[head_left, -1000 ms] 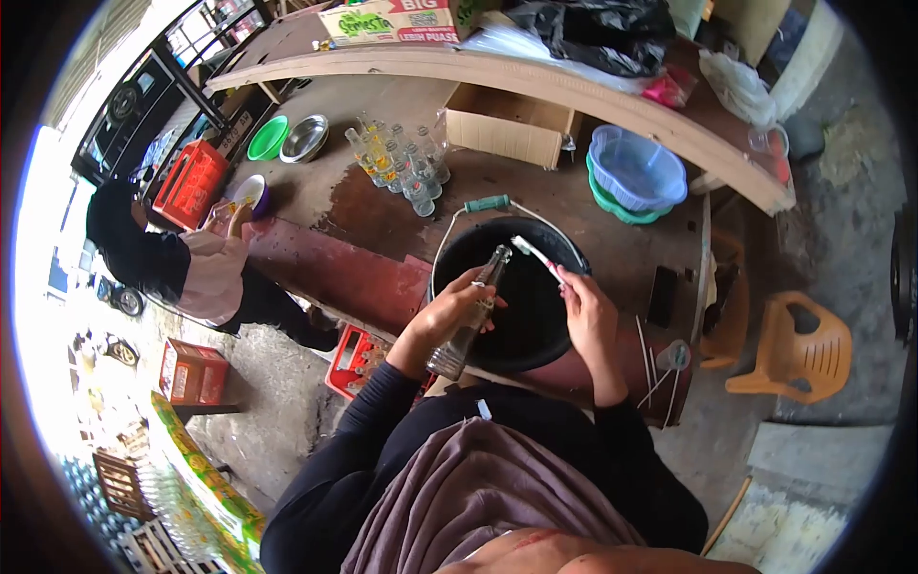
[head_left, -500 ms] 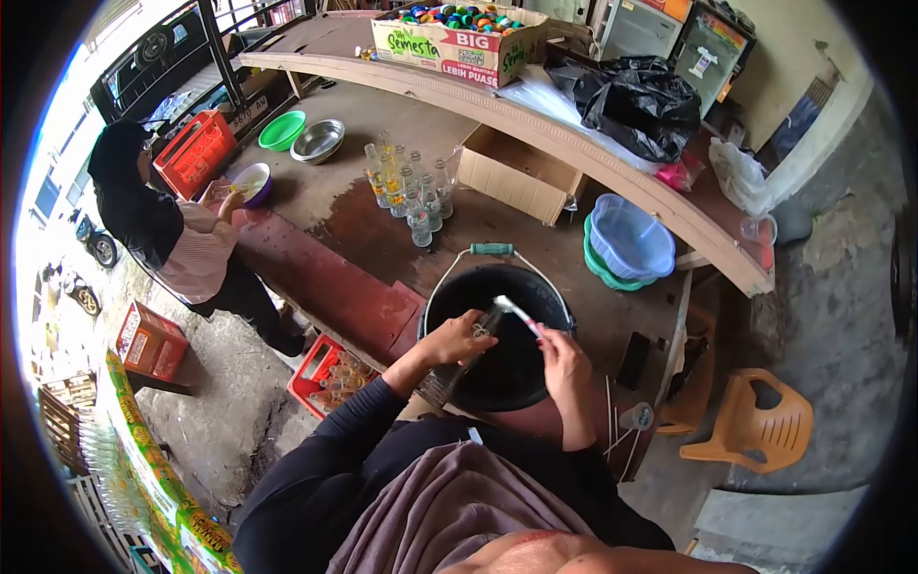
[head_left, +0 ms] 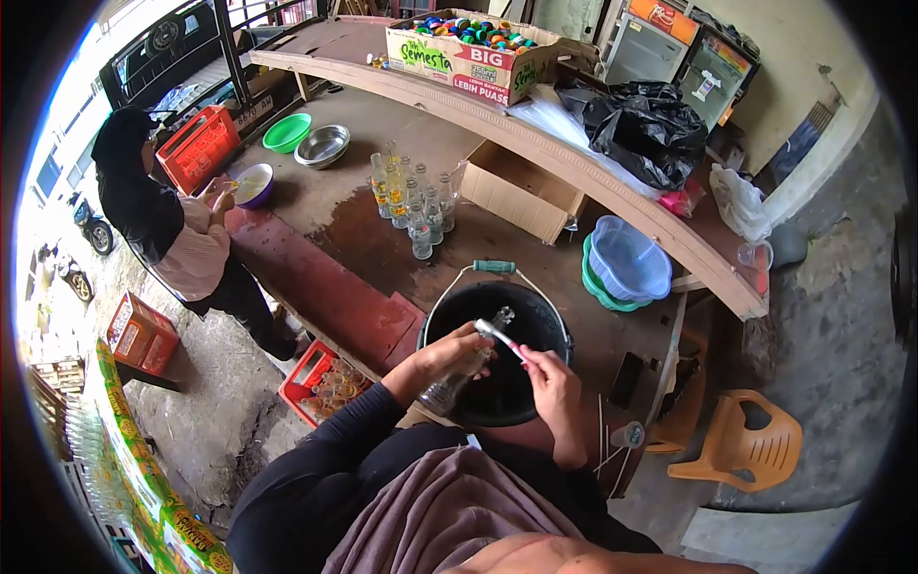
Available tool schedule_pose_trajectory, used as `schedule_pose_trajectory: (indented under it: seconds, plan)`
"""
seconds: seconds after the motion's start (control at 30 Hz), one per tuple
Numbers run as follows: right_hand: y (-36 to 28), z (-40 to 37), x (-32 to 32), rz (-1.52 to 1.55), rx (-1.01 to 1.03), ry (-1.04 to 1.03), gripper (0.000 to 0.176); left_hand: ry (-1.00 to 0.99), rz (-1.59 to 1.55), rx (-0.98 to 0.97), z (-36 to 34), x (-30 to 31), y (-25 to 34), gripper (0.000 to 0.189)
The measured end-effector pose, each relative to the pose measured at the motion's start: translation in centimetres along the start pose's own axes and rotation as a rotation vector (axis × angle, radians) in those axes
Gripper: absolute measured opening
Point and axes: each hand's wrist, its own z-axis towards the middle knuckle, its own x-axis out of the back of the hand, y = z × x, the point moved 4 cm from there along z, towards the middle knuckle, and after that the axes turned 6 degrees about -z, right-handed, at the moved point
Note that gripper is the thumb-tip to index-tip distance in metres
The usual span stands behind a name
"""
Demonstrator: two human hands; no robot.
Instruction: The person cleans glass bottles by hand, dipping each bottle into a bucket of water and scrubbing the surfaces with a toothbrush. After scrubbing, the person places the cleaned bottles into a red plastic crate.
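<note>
From afar I have left hand (head_left: 446, 350) clamped on bottle (head_left: 446, 389), right hand (head_left: 553, 385) pinching toothbrush (head_left: 505, 339), by the bench (head_left: 598, 352)'s near edge.

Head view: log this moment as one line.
left hand: holds glass bottle | right hand: holds brush near bottle | black bucket: below brush

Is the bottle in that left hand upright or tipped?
Tipped: the bottle slants in the left hand, its base toward the picture's lower left, its neck over the black bucket.
</note>
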Motion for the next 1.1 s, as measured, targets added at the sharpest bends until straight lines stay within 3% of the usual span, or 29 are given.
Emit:
schedule_pose_trajectory:
  seconds: [0.07, 0.13, 0.2, 0.27, 0.3, 0.47, 0.53, 0.57, 0.6, 0.67, 0.7, 0.8, 0.83, 0.87, 0.93, 1.0, 1.07, 1.1]
  plan:
    - [2.4, -0.4, -1.6, 0.034, -0.103, 0.046, 0.020, -0.045, -0.123, -0.006, 0.4, 0.5, -0.4, 0.036]
    - [4.0, -0.2, -0.8, -0.145, -0.220, 0.145, 0.021, -0.093, -0.148, 0.021, 1.0, 1.0, -0.8, 0.032]
    - [3.6, -0.3, -0.1, -0.193, -0.211, 0.177, 0.022, -0.056, -0.114, 0.013, 1.5, 1.4, -1.3, 0.039]
    - [0.9, -0.3, -0.3, 0.062, -0.050, 0.137, 0.023, -0.098, -0.289, 0.058, 1.2, 1.1, -0.5, 0.049]
    - [-0.7, -0.2, -0.1, -0.008, 0.031, 0.054, 0.024, -0.253, -0.435, 0.010, 1.8, 2.0, -1.0, 0.056]
    - [3.5, -0.2, -0.1, -0.166, -0.213, 0.160, 0.022, -0.334, -0.557, 0.014, 1.2, 2.0, -0.5, 0.053]
    - [1.4, -0.3, -0.1, 0.041, -0.159, 0.163, 0.023, -0.115, -0.460, 0.012, 0.3, 1.4, 0.1, 0.044]
    - [0.7, -0.6, -0.6, -0.002, -0.037, 0.133, 0.025, -0.015, -0.456, 0.043, -0.5, 0.6, 0.7, 0.039]
    - [-0.3, -0.5, -0.7, -0.027, 0.001, 0.038, 0.024, -0.015, -0.457, 0.050, -0.6, 0.6, 0.7, 0.039]
    - [1.8, -0.7, -1.6, -0.147, -0.106, 0.092, 0.022, -0.023, -0.279, 0.019, -0.7, 0.5, 0.7, 0.043]
    - [2.7, -0.4, -1.1, -0.142, -0.205, 0.126, 0.020, -0.013, -0.219, 0.008, -1.2, 0.3, 0.9, 0.054]
    - [2.1, -0.2, 0.0, -0.068, -0.138, 0.217, 0.022, 0.047, -0.020, -0.040, -2.0, -0.4, 1.4, 0.055]
    - [0.8, -0.3, -0.1, 0.012, -0.088, 0.172, 0.023, 0.091, 0.047, -0.110, -1.8, -0.4, 1.3, 0.060]
    - [-0.4, -0.5, -0.3, -0.096, -0.012, 0.076, 0.022, 0.148, 0.151, -0.120, -0.8, 0.8, 0.2, 0.065]
    - [0.0, -0.7, -1.2, -0.103, -0.017, 0.048, 0.023, 0.054, 0.369, -0.151, -0.3, 1.3, 0.1, 0.072]
    - [2.9, -0.5, -1.1, -0.183, -0.171, 0.096, 0.022, 0.084, 0.419, -0.161, -1.2, 0.3, 0.5, 0.075]
    - [2.4, -0.3, 0.5, -0.251, -0.190, 0.181, 0.021, 0.072, 0.505, -0.149, -1.6, -0.2, 0.7, 0.079]
    - [1.6, -0.3, 0.4, -0.169, -0.125, 0.169, 0.021, 0.136, 0.724, -0.280, -1.1, 0.3, 0.4, 0.080]
